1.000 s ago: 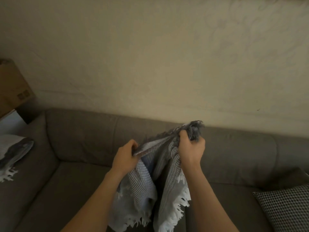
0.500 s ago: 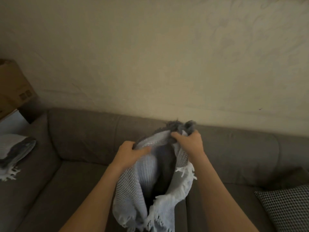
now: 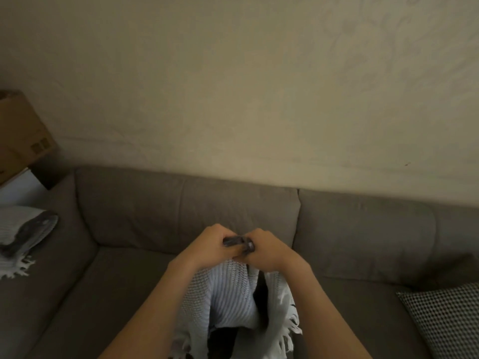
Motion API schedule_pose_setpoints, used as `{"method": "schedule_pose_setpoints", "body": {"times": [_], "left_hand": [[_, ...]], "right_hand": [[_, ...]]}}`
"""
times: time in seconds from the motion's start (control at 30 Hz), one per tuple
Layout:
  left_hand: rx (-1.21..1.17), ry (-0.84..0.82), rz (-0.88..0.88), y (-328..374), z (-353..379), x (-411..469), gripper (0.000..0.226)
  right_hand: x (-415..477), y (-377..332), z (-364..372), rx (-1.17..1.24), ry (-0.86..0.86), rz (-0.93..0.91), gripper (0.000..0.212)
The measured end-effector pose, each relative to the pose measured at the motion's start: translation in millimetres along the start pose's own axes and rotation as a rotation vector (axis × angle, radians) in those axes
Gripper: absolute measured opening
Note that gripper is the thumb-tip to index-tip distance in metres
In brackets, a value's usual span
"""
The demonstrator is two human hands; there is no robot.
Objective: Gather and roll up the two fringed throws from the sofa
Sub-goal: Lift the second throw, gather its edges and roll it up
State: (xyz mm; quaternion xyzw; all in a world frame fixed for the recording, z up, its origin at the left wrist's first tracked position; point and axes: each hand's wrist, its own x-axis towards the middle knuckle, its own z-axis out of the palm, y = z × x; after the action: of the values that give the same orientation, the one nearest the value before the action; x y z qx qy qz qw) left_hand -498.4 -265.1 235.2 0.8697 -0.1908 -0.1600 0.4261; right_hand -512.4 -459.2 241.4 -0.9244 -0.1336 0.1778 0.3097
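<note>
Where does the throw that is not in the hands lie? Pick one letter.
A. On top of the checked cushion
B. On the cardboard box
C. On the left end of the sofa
C: the left hand and right hand grip the held throw, while the other throw lies bunched on the left end of the sofa, far from the checked cushion.

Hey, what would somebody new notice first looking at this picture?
At centre, the left hand and right hand grip the bunched top of a pale fringed throw hanging before the grey sofa. A second throw lies at the far left, a checked cushion at lower right.
</note>
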Motion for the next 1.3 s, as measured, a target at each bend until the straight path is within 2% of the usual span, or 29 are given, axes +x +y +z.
{"method": "schedule_pose_setpoints", "body": {"times": [0.1,0.2,0.33,0.47,0.57,0.63,0.7,0.77,0.87,0.93,1.0,1.1,1.13,1.17,1.23,1.27,1.3], "left_hand": [[0.044,0.007,-0.026,-10,-8,-3,0.033],[0.126,-0.035,-0.061,-22,-9,-5,0.044],[0.086,0.081,-0.086,-37,-7,-8,0.056],[0.075,0.213,-0.098,-51,-14,-13,0.058],[0.056,0.211,-0.076,-54,-15,-14,0.059],[0.097,0.188,-0.095,-57,-13,-14,0.059],[0.105,0.194,-0.121,-58,-8,-16,0.057],[0.047,0.237,-0.109,-56,-2,-17,0.051],[0.003,0.286,-0.071,-43,2,-12,0.036],[-0.009,0.305,-0.066,-34,0,-6,0.035],[-0.004,0.312,-0.070,-23,-4,1,0.039],[0.009,0.206,-0.005,-8,-9,5,0.038],[0.028,0.154,0.014,-5,-10,5,0.034],[0.049,0.111,0.021,-3,-11,4,0.029],[0.099,0.084,0.026,-2,-13,2,0.017],[0.110,0.091,0.023,-1,-15,0,0.013],[0.117,0.099,0.010,-1,-17,-2,0.008]], "right_hand": [[1,2,-8,-0.108,0.072,0.077,0.029],[1,0,-17,-0.106,0.157,0.112,0.033],[-3,-3,-21,0.018,0.416,0.220,0.030],[-8,4,-25,0.317,0.659,0.377,0.037],[-2,15,-22,0.594,0.753,0.520,0.033],[0,21,-18,0.847,0.819,0.556,0.032],[3,26,-13,1.115,0.875,0.558,0.020],[5,29,-9,1.263,0.929,0.553,0.014],[5,25,-7,1.093,0.970,0.518,0.009],[1,19,-6,0.955,0.898,0.439,0.035],[-4,12,-4,0.839,0.752,0.283,0.052],[-4,4,8,0.610,0.393,-0.022,0.074],[-4,-2,11,0.497,0.305,-0.093,0.070],[-1,-5,14,0.406,0.244,-0.141,0.056],[0,-12,14,0.233,0.213,-0.099,0.010],[0,-14,12,0.144,0.210,-0.050,0.009],[3,-11,12,0.056,0.203,-0.019,0.018]]}}
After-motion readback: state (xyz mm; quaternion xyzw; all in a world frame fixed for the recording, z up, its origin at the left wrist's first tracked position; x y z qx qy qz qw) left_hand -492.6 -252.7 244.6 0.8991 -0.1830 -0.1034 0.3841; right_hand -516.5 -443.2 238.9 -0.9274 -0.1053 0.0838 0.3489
